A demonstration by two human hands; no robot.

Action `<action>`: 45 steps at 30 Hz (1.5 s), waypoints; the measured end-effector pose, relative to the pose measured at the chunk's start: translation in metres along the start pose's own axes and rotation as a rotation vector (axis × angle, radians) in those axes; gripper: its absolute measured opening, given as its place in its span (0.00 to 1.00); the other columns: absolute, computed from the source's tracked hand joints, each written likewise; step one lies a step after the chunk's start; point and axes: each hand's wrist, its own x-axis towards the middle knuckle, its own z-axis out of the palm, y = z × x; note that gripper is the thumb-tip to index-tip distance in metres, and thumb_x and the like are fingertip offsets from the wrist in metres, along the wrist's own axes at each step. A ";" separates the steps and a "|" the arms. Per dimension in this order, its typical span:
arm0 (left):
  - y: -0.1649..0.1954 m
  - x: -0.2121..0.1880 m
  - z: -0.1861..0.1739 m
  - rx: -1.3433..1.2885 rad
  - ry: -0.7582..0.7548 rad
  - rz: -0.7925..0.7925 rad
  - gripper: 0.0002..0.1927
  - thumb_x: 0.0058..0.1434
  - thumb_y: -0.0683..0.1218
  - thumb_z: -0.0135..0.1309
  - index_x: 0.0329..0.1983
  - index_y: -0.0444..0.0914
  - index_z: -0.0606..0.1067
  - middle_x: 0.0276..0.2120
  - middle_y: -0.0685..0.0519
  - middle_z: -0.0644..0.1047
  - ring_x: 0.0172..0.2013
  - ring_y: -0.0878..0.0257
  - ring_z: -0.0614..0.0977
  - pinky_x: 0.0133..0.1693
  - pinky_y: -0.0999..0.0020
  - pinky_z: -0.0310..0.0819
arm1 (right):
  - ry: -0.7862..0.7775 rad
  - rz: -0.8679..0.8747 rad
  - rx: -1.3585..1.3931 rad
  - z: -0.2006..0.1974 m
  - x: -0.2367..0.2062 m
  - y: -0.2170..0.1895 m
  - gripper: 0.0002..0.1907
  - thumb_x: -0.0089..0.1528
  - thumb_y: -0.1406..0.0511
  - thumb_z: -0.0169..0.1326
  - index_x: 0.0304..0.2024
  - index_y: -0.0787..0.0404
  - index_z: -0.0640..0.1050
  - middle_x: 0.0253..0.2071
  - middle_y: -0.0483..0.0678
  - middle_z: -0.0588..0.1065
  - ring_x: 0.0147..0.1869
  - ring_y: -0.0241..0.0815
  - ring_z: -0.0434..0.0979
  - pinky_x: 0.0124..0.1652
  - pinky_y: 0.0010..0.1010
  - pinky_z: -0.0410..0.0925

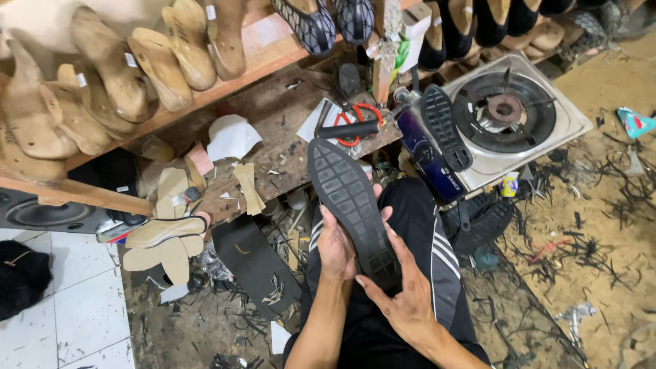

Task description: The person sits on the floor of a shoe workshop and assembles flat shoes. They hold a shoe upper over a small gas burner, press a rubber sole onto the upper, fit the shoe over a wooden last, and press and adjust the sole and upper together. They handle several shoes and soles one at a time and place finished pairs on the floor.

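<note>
Both hands grip a black shoe sole [350,205] over the lap: the left hand [336,247] wraps its edge from beneath, the right hand [403,301] presses fingers on its heel. Wooden shoe forms [109,75] hang far left, scissors [355,119] lie ahead, a gas stove [509,116] sits right.

My left hand [336,247] sits palm up at centre, fingers curled and pointing toward twelve o'clock. My right hand [403,301] reaches in from five o'clock, fingers spread toward eleven, gripping.
</note>
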 end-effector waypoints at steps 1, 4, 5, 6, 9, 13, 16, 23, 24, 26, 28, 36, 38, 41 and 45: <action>0.000 0.000 0.000 0.008 0.002 0.004 0.39 0.73 0.65 0.36 0.78 0.37 0.53 0.74 0.42 0.59 0.71 0.47 0.65 0.66 0.41 0.67 | -0.003 0.009 0.003 0.000 0.001 -0.001 0.50 0.49 0.66 0.71 0.70 0.62 0.61 0.67 0.57 0.69 0.68 0.52 0.73 0.61 0.37 0.68; 0.000 0.000 -0.002 0.034 0.012 0.015 0.38 0.74 0.64 0.34 0.78 0.36 0.53 0.74 0.42 0.59 0.71 0.46 0.65 0.66 0.42 0.66 | 0.038 -0.089 -0.005 0.000 0.003 -0.003 0.50 0.49 0.67 0.71 0.70 0.63 0.61 0.68 0.58 0.68 0.70 0.53 0.71 0.63 0.37 0.66; 0.000 -0.001 -0.003 0.046 0.012 0.016 0.38 0.74 0.64 0.34 0.78 0.36 0.53 0.74 0.42 0.59 0.71 0.46 0.65 0.66 0.43 0.66 | 0.044 -0.091 -0.023 0.000 0.003 -0.004 0.50 0.48 0.67 0.71 0.69 0.63 0.61 0.68 0.58 0.68 0.70 0.53 0.71 0.63 0.37 0.66; 0.000 -0.001 -0.004 0.058 0.010 0.017 0.38 0.74 0.64 0.34 0.78 0.35 0.53 0.74 0.42 0.59 0.71 0.46 0.66 0.66 0.43 0.66 | 0.052 -0.094 -0.040 0.000 0.004 -0.005 0.50 0.48 0.68 0.71 0.69 0.64 0.61 0.68 0.57 0.68 0.71 0.53 0.70 0.63 0.37 0.66; 0.001 -0.002 -0.007 0.027 0.005 0.002 0.39 0.74 0.64 0.34 0.78 0.36 0.53 0.75 0.44 0.59 0.70 0.45 0.66 0.66 0.45 0.65 | 0.068 -0.105 -0.039 0.000 0.006 -0.006 0.51 0.47 0.68 0.72 0.69 0.65 0.61 0.68 0.57 0.68 0.71 0.52 0.70 0.63 0.37 0.66; 0.004 0.000 -0.010 -0.107 -0.116 -0.026 0.38 0.76 0.64 0.35 0.80 0.36 0.52 0.75 0.39 0.58 0.69 0.42 0.66 0.66 0.44 0.65 | 0.099 -0.139 -0.045 0.000 0.008 -0.005 0.52 0.46 0.68 0.72 0.69 0.68 0.60 0.68 0.58 0.68 0.72 0.51 0.69 0.64 0.36 0.65; 0.007 0.003 -0.012 -0.068 -0.038 0.012 0.40 0.73 0.64 0.37 0.79 0.36 0.52 0.76 0.42 0.57 0.73 0.46 0.63 0.68 0.44 0.64 | 0.107 -0.152 -0.022 0.002 0.008 -0.002 0.53 0.46 0.69 0.73 0.69 0.68 0.58 0.69 0.60 0.68 0.71 0.49 0.71 0.64 0.35 0.65; 0.014 0.005 -0.010 -0.133 -0.085 0.035 0.39 0.75 0.64 0.37 0.80 0.35 0.52 0.76 0.42 0.57 0.73 0.46 0.63 0.68 0.43 0.65 | 0.014 -0.282 0.148 0.012 0.001 0.004 0.57 0.47 0.76 0.70 0.72 0.69 0.51 0.72 0.69 0.59 0.77 0.59 0.61 0.69 0.41 0.60; 0.015 0.004 -0.010 -0.140 -0.103 0.036 0.39 0.76 0.63 0.38 0.80 0.35 0.52 0.76 0.42 0.57 0.73 0.46 0.63 0.68 0.44 0.65 | 0.015 -0.274 0.145 0.012 0.001 0.005 0.57 0.48 0.76 0.70 0.72 0.69 0.51 0.72 0.69 0.59 0.77 0.59 0.61 0.69 0.41 0.61; 0.017 0.003 -0.008 -0.105 -0.095 0.040 0.40 0.75 0.64 0.40 0.80 0.35 0.52 0.76 0.42 0.57 0.73 0.46 0.64 0.67 0.44 0.66 | 0.011 -0.267 0.147 0.012 -0.001 0.006 0.57 0.49 0.76 0.69 0.73 0.69 0.50 0.72 0.68 0.60 0.76 0.58 0.62 0.68 0.40 0.62; 0.019 0.003 -0.006 -0.050 -0.109 0.057 0.41 0.74 0.64 0.43 0.79 0.35 0.53 0.76 0.41 0.58 0.72 0.45 0.65 0.67 0.44 0.67 | 0.004 -0.277 0.159 0.012 -0.002 0.007 0.56 0.50 0.76 0.69 0.73 0.68 0.49 0.73 0.67 0.61 0.76 0.56 0.64 0.68 0.39 0.64; 0.023 0.001 0.000 0.030 -0.119 0.089 0.42 0.73 0.63 0.47 0.79 0.34 0.54 0.76 0.38 0.58 0.71 0.42 0.67 0.65 0.42 0.70 | -0.018 -0.237 0.202 0.014 -0.007 0.011 0.56 0.51 0.76 0.68 0.73 0.69 0.48 0.74 0.67 0.60 0.73 0.53 0.68 0.64 0.37 0.68; 0.023 0.001 0.000 0.036 -0.116 0.093 0.42 0.73 0.64 0.46 0.79 0.34 0.53 0.76 0.38 0.58 0.71 0.42 0.66 0.65 0.42 0.70 | -0.016 -0.233 0.199 0.014 -0.008 0.011 0.56 0.50 0.76 0.68 0.73 0.69 0.49 0.74 0.67 0.59 0.73 0.53 0.68 0.64 0.37 0.68; 0.022 0.001 0.001 -0.030 -0.100 0.078 0.42 0.73 0.64 0.44 0.80 0.35 0.52 0.76 0.39 0.57 0.71 0.43 0.66 0.65 0.43 0.70 | -0.006 -0.239 0.179 0.014 -0.008 0.009 0.56 0.50 0.76 0.69 0.73 0.70 0.50 0.73 0.67 0.60 0.73 0.53 0.68 0.64 0.38 0.67; 0.020 0.000 0.000 -0.113 -0.081 0.066 0.42 0.74 0.64 0.42 0.80 0.34 0.51 0.76 0.38 0.57 0.71 0.43 0.66 0.65 0.42 0.69 | 0.006 -0.250 0.120 0.015 -0.008 0.007 0.56 0.49 0.75 0.70 0.72 0.69 0.52 0.73 0.67 0.61 0.73 0.54 0.68 0.65 0.38 0.67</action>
